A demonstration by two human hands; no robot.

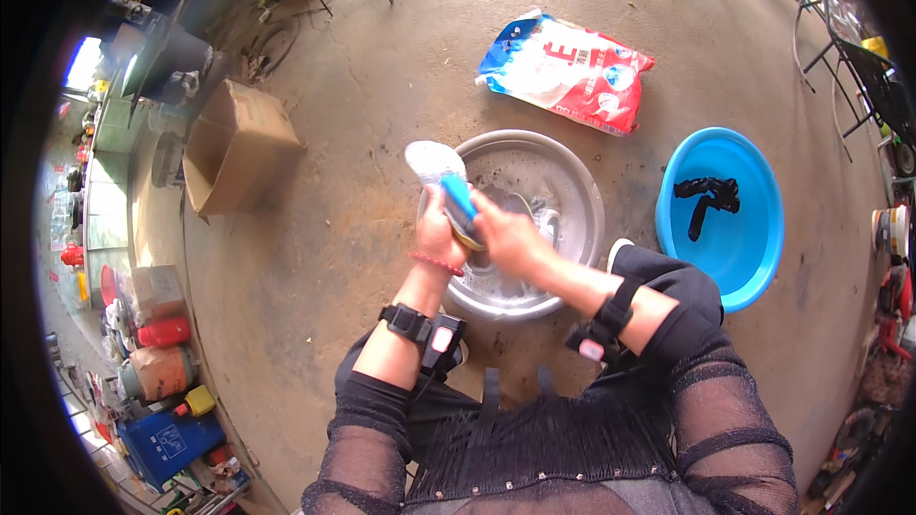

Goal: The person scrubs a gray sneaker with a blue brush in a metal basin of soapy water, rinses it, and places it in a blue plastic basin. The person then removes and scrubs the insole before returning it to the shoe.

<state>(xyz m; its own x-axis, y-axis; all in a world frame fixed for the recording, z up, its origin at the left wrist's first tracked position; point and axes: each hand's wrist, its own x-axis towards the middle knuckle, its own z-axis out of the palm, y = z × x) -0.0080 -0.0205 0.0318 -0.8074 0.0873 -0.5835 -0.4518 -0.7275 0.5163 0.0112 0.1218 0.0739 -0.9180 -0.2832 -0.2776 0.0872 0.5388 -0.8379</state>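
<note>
At the ten o'clock edge of the grey basin (596,229), twelve pointing straight away from the wearer, a pale shoe (431,160) is held up over the rim; its far end looks white and sudsy, its near end partly hidden by the hands; some blur here. Left hand (441,229) on its near part, fingers wrapped around it, closed in a grip; red bracelet (439,264) at that wrist. Right hand (515,240) comes in from about four o'clock, also closed, fingers curled about a blue brush (459,196); brush lies against the shoe, bristles not made out.

Inside the basin, toward three o'clock from its centre, a wet grey-white item (547,221); kind uncertain, partly behind the right hand; dark specks and wet patches on the basin floor.

Between twelve and one, just beyond the basin, a red, white and blue packet (572,76) lying flat on the concrete floor (334,133); at three o'clock, well apart, a bright blue tub (739,262) with a limp black item (716,195) within; between nine and ten, an open cardboard box (253,148); at eight, far off, a blue bin (172,443) among clutter.
</note>
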